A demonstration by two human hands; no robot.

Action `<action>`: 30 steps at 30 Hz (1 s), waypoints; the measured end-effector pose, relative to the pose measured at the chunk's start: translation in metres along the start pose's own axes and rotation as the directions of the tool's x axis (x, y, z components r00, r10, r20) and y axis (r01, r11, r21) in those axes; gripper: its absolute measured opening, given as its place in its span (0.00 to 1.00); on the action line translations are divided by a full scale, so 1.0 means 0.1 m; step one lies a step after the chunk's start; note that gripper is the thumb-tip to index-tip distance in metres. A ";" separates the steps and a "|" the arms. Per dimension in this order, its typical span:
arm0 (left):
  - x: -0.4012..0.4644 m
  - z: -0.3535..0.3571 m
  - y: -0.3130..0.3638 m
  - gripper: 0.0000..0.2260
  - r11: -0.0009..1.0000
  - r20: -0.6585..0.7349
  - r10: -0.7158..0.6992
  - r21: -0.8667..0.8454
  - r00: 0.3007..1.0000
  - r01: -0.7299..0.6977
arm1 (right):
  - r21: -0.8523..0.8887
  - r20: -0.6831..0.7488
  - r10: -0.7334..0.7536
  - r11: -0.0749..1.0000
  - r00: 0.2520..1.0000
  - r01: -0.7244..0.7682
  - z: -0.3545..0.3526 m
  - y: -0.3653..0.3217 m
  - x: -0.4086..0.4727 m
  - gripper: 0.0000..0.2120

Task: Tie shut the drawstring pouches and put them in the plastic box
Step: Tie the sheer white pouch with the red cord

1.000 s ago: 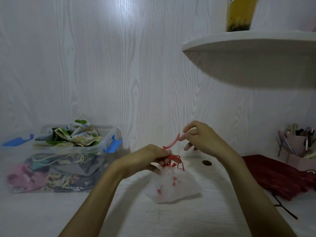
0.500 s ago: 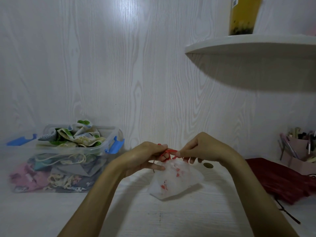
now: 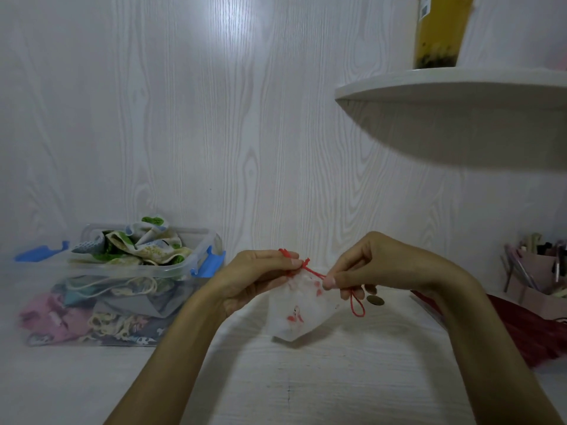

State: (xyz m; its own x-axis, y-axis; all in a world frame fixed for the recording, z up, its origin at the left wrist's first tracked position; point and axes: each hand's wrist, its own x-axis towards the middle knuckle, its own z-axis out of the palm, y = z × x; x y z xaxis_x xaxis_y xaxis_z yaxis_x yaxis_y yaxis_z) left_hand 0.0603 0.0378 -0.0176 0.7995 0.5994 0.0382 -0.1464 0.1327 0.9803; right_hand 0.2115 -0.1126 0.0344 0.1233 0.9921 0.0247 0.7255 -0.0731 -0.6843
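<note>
A small white pouch (image 3: 299,311) with red marks hangs between both hands above the table (image 3: 306,388). The left hand (image 3: 254,277) pinches its gathered neck; the right hand (image 3: 374,265) pinches the red cord (image 3: 316,273), pulled taut. Left of the left hand stands the plastic box (image 3: 190,268), full of pouches.

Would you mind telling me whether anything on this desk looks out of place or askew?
The clear plastic box with blue latches is overfilled: a green-and-cream patterned pouch bulges above its rim, so a lid might not close. A small brown round disc also lies loose on the white desk.
</note>
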 end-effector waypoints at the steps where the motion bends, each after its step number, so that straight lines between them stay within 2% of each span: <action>1: 0.00 -0.01 -0.01 0.06 1.000 0.004 0.010 0.024 1.000 -0.010 | -0.042 -0.003 0.002 0.999 1.000 -0.002 0.02 -0.02 0.00 0.09; 2: 0.00 -0.02 -0.01 0.06 0.999 0.015 0.021 0.049 1.000 -0.021 | -0.073 -0.057 0.005 0.997 0.998 -0.010 0.02 -0.03 0.02 0.11; 4: 0.01 -0.04 -0.01 0.06 0.995 0.050 0.041 0.092 0.998 -0.045 | -0.098 -0.261 -0.012 0.995 0.965 -0.014 0.02 -0.02 0.06 0.13; 6: 0.01 -0.05 -0.01 0.05 0.990 0.084 0.056 0.123 0.995 -0.066 | -0.123 -0.374 -0.080 0.992 0.924 0.036 0.05 0.00 0.12 0.08; 8: 0.00 -0.03 -0.02 0.02 0.986 0.114 0.081 0.135 0.990 -0.096 | -0.149 -0.302 -0.118 0.986 0.946 0.075 0.12 0.01 0.18 0.06; 11: 0.00 -0.01 -0.02 0.02 0.976 0.128 0.121 0.165 0.984 -0.142 | -0.107 -0.134 -0.086 0.992 0.987 0.071 0.25 0.04 0.27 0.09; 13: 0.01 -0.01 -0.02 0.09 0.964 0.120 0.149 0.205 0.982 -0.171 | -0.034 -0.094 -0.079 0.997 0.992 0.076 0.29 0.07 0.31 0.11; 15: 0.00 -0.01 -0.03 0.13 0.952 0.114 0.168 0.241 0.979 -0.191 | 0.017 -0.115 -0.090 0.996 0.989 0.093 0.31 0.11 0.33 0.10; 21: 0.01 -0.01 -0.05 0.06 0.937 0.086 0.228 0.252 0.970 -0.242 | 0.099 -0.221 -0.122 0.984 0.968 0.147 0.35 0.14 0.37 0.05; 30: -0.03 0.08 -0.01 0.09 0.839 -0.065 0.422 0.406 0.904 -0.363 | 0.128 -0.327 -0.092 0.982 0.941 0.141 0.36 0.14 0.39 0.05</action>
State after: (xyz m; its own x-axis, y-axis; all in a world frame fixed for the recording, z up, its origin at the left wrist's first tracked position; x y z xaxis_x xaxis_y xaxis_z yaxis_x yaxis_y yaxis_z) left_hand 0.0629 0.0299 -0.0168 0.6235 0.6490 0.4359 -0.1760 -0.4267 0.8871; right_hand 0.2026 -0.0710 -0.0005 0.2703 0.9064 0.3247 0.6432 0.0809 -0.7614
